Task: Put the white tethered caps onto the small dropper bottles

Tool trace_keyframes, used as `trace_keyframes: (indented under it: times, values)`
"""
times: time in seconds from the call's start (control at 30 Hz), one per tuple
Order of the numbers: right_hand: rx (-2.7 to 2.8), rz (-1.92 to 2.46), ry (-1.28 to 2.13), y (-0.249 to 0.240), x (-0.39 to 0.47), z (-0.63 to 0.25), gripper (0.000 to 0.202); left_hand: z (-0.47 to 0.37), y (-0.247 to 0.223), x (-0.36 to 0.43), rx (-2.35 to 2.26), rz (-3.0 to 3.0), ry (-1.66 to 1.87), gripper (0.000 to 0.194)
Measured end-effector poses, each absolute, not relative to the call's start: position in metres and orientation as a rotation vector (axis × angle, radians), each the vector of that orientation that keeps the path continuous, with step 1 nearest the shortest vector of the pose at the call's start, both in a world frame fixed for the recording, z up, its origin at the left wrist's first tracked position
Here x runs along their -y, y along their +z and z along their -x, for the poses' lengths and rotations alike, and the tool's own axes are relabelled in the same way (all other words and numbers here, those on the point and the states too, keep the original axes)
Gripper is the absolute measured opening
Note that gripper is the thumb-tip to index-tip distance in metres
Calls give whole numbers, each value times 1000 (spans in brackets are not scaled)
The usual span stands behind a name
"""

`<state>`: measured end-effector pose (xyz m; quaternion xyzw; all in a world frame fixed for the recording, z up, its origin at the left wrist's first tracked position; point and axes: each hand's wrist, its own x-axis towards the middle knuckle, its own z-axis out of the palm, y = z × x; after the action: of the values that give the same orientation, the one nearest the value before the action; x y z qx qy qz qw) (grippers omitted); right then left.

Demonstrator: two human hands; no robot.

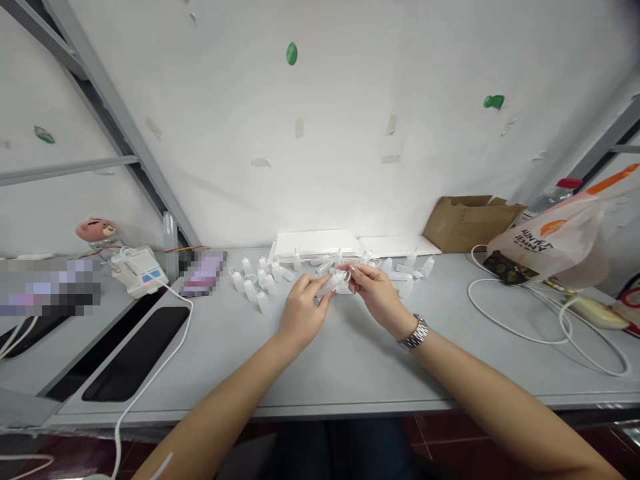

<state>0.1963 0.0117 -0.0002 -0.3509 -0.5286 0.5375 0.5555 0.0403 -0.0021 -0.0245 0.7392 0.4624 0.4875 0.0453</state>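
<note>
A small translucent squeeze bottle lies tilted between my hands, above the grey table. My left hand is closed around its body. At the bottle's top end, my right hand pinches with thumb and forefinger at what looks like the cap strap; the fingertips partly hide it. Several similar bottles with thin tips stand to the left, among them a nearer bottle. More bottles, some upright and some lying down, are behind and to the right of my hands, such as an upright bottle.
White flat sheets lie against the wall. A cardboard box and a plastic bag stand at the back right, near a looped white cable. On the left are a black flat pad and a white power strip.
</note>
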Motion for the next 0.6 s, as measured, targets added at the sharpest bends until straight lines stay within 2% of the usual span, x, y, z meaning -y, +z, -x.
trace_keyframes:
  times: [0.6]
  values:
    - [1308, 850, 1203, 2, -11, -199, 22, -41, -23, 3, -1427, -2264, 1425, 28]
